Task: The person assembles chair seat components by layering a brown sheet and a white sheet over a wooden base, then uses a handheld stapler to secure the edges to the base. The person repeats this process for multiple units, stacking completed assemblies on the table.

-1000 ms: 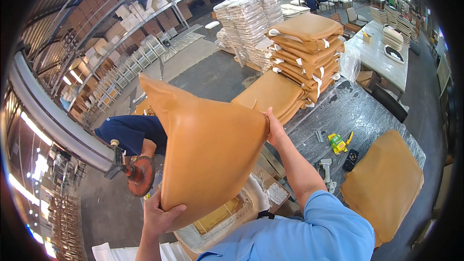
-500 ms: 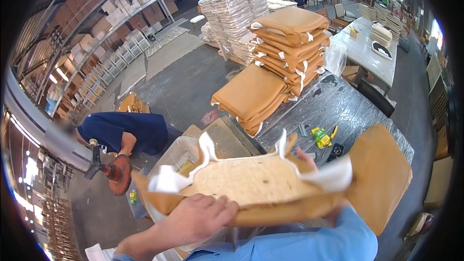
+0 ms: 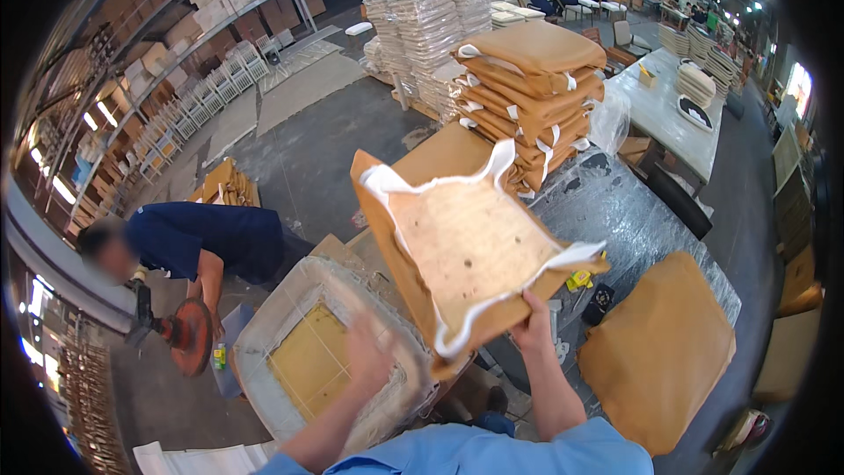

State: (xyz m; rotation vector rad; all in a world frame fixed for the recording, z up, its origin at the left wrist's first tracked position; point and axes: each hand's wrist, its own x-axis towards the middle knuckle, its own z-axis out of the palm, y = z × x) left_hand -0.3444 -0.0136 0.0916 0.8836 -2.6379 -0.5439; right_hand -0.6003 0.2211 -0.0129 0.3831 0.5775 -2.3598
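Note:
A seat cushion (image 3: 470,233) with a bare plywood underside, tan cover and loose white lining at its corners is tilted up in front of me. My right hand (image 3: 534,324) grips its lower right edge, fingers partly behind the cover. My left hand (image 3: 371,356) is off the cushion, blurred, its fingers apart and nothing seen in them. Below that hand stands a padded, plastic-wrapped box-like stand (image 3: 264,334) with a yellowish panel in its top. A loose tan cover (image 3: 664,347) lies to the right on the wrapped table.
Tan cushions are stacked (image 3: 532,79) on the wrapped table (image 3: 607,202). A yellow-green packet (image 3: 580,280) and small tools lie near its edge. At left a co-worker (image 3: 207,242) bends beside a round reddish disc (image 3: 192,337). Wrapped pallet goods (image 3: 431,31) stand behind.
The cushion has swung up and away toward the stack, turning its plywood side more toward me. My left hand has let go of its near edge; the right still holds it.

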